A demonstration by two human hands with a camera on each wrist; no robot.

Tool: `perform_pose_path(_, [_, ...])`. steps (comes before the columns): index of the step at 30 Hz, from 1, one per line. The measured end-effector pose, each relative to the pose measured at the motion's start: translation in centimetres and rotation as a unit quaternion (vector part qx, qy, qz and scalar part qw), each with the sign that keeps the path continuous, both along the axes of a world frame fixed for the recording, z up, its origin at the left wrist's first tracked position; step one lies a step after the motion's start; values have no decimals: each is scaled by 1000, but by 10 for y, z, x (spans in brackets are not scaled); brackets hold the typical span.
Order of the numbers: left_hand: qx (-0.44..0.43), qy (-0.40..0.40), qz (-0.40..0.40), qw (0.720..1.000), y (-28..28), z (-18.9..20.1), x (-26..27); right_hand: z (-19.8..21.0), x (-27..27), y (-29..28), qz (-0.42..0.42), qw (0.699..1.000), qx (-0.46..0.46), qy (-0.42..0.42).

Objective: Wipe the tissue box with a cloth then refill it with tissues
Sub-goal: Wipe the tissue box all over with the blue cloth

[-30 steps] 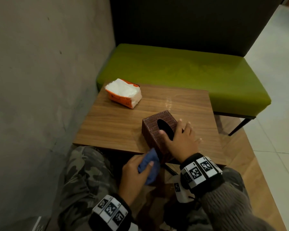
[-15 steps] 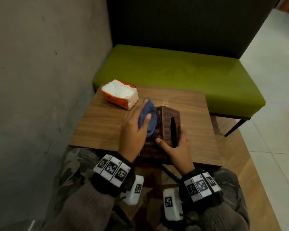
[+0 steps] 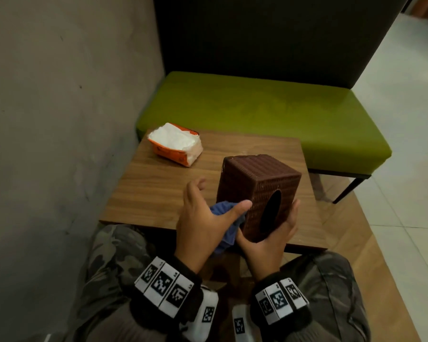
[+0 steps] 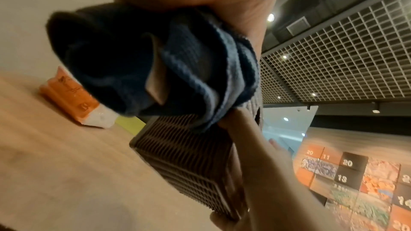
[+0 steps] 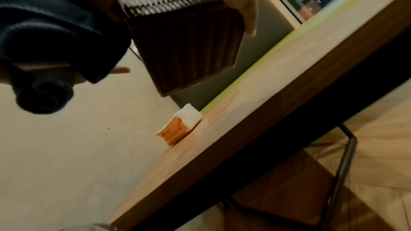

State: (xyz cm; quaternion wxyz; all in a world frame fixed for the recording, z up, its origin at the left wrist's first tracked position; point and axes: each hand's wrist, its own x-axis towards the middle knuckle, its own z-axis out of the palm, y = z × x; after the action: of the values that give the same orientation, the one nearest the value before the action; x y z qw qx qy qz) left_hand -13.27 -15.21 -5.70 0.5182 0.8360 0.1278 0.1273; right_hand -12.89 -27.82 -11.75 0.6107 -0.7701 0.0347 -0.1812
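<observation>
1. The right hand (image 3: pixel 269 233) is cupping the brown woven tissue box (image 3: pixel 255 188) from below, thumb and fingers curling round its sides, lifting it tilted above the near edge of the wooden surface (image 3: pixel 158 191), its oval opening facing the person.
2. The left hand (image 3: pixel 203 223) is gripping a bunched blue cloth (image 3: pixel 226 218) and pressing it against the box's 9 o'clock side, thumb lying on the box.
3. An opened orange tissue pack (image 3: pixel 176 146) is lying at 11 o'clock on the surface, well apart from the box.
4. A green bench (image 3: pixel 257 112) is standing at 12 o'clock behind it.
</observation>
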Motion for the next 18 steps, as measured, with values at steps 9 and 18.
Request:
perform_pose_path(9, [48, 46, -154, 986, 16, 19, 15, -11, 9, -6, 54, 994, -35, -89])
perform_pose_path(18, [464, -30, -283, 839, 51, 39, 24, 31, 31, -42, 220, 907, -346, -96])
